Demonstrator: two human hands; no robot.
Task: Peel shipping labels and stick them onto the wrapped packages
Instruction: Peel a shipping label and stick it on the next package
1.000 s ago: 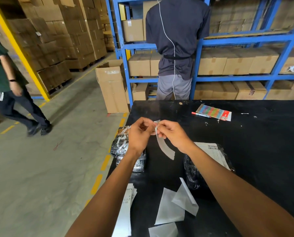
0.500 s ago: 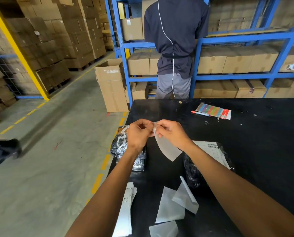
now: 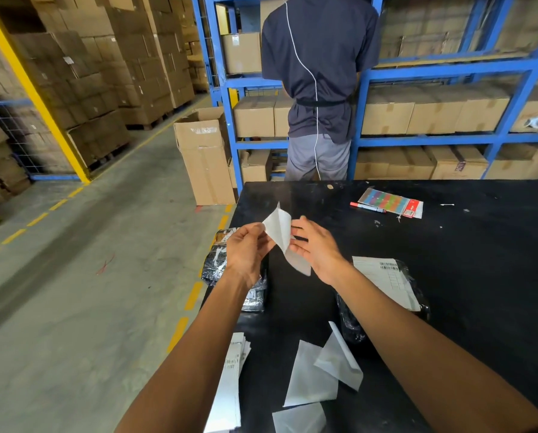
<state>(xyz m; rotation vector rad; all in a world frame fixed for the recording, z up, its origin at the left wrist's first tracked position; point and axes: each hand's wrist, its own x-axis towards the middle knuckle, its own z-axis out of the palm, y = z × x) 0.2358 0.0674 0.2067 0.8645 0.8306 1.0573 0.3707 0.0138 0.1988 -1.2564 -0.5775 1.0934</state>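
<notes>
Discarded backing sheets (image 3: 311, 376) lay nearest on the black table (image 3: 480, 245), beside a stack of unpeeled labels (image 3: 230, 379) at its left edge. Beyond them, a labelled package (image 3: 386, 282) sat under the right forearm, and an unlabelled wrapped package (image 3: 220, 270) under the left wrist. Above these, the left hand (image 3: 245, 251) and right hand (image 3: 316, 248) each pinched one layer of a shipping label (image 3: 281, 235), fingers closed on its edges. Peeling appeared half complete. Next move likely required full separation, then pressing onto the unlabelled package.
</notes>
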